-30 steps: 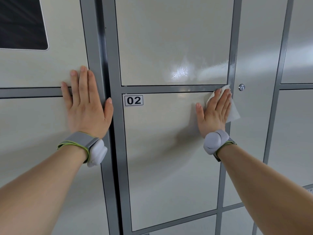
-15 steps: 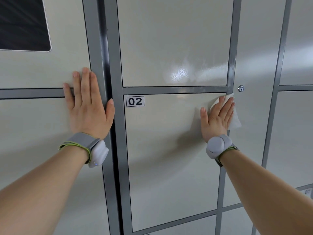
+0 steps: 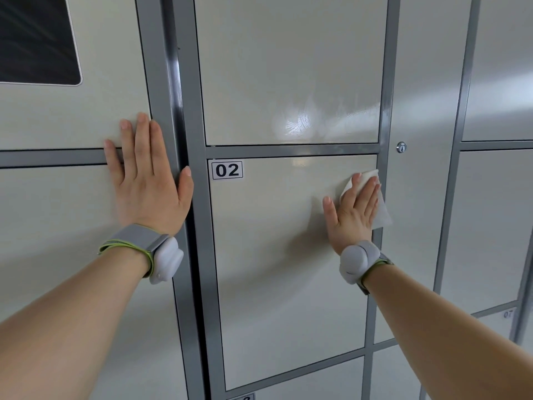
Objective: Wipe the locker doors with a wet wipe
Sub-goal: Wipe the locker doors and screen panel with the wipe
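Head view: right hand (image 3: 353, 217) has slid down from the top right corner of locker door 02 (image 3: 282, 269) over the last second and now sits a bit lower along that door's right edge. Fingers are straight and together, pressing the wet wipe (image 3: 382, 210) flat on the door. Nothing is curled round it. The wipe sticks out past the fingertips and overlaps the grey frame strip (image 3: 385, 82) beside the door.

Left hand (image 3: 147, 192) has not moved. It is flat, fingers extended, braced on the panel left of the column, thumb on the frame.

Judgement: a downward stroke on 02 has started. Most of that door is not yet covered. The upper door (image 3: 288, 67) shows shiny wet streaks, so it looks done.

Counts:
- one wipe
- two hands
- two grey wrist devices (left (image 3: 165, 262), right (image 3: 356, 261))
- one keyhole lock (image 3: 401, 147)
- one dark window panel (image 3: 34, 39)
- one full number label 02 (image 3: 227, 170), plus a partial label 07 (image 3: 507, 314)
- doors run off frame, no firm count
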{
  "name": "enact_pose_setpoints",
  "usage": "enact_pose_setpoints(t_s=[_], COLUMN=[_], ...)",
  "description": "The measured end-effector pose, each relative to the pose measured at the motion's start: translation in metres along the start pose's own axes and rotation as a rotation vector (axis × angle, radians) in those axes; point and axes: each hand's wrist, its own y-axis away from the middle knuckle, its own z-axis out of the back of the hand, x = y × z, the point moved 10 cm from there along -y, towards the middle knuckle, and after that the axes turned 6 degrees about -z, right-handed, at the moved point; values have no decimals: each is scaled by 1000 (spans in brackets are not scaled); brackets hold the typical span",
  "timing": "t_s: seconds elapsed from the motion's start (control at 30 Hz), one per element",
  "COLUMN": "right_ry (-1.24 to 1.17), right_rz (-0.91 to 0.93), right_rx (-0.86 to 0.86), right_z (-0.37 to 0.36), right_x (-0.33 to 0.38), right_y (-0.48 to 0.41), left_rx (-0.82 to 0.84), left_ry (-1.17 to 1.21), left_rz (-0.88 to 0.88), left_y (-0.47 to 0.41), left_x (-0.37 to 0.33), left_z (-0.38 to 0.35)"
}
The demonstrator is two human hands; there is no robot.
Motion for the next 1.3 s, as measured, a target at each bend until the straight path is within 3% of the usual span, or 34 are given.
enact_pose_setpoints(t_s=[0.3, 0.5, 0.63, 0.8, 1.07, 1.3], right_ry=[38, -7, 46, 2, -56, 47], right_rz=[17, 81, 84, -14, 130, 92], right_rx=[119, 71, 76, 130, 62, 112], right_z=[-33, -19, -27, -40, -25, -51], right_x=[-12, 28, 18, 3, 71, 30], right_y=[56, 32, 47, 73, 40, 80], left_rx=[8, -4, 7, 41, 75, 97], left_ry=[11, 20, 36, 44, 33, 37], left_rz=[-8, -19, -39, -53, -63, -82], left_y=[0, 1, 0, 2, 5, 5], left_x=[0, 0, 0, 0, -2, -3], left_z=[0, 0, 1, 1, -2, -1])
